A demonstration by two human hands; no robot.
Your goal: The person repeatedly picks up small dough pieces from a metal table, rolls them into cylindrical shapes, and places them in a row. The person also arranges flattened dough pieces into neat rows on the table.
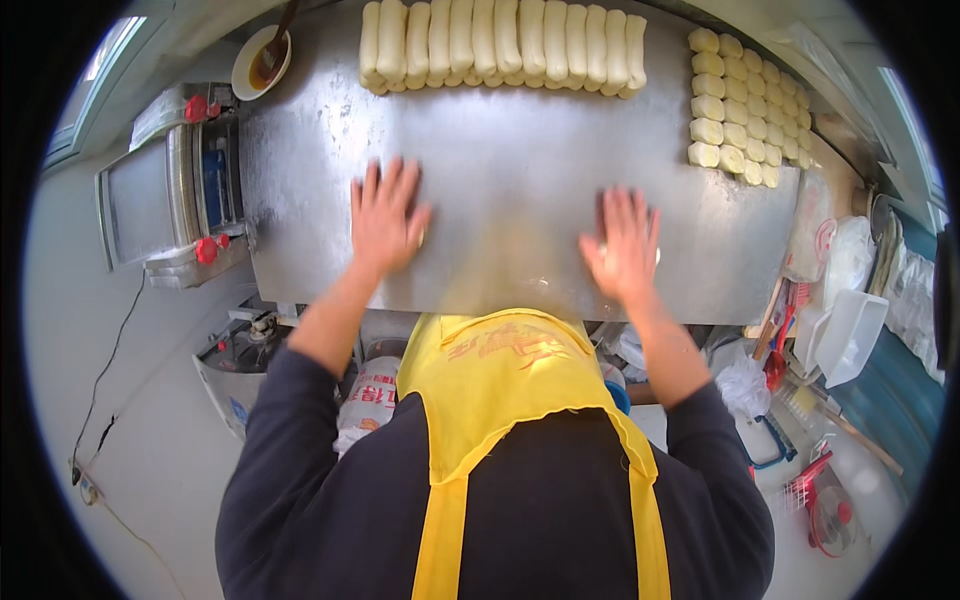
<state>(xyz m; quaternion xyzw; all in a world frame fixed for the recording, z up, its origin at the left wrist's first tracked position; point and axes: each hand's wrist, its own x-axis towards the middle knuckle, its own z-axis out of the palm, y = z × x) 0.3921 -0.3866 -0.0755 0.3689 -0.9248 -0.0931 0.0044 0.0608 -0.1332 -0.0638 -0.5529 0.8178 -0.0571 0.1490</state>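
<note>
My left hand lies palm down over the metal worktop, its fingers spread. Further right, my right hand is also palm down, fingers slightly blurred. Small pale bits, perhaps dough, show at the edges of both palms; most of whatever is under them is hidden. Beyond the hands, a row of long dough rolls lies side by side along the worktop's far edge. Short dough pieces are packed in rows at the far right.
A white bowl of brownish liquid with a brush stands at the far left corner. A metal roller machine with red knobs adjoins the left edge. Plastic bags and a clear plastic container are beyond the right edge.
</note>
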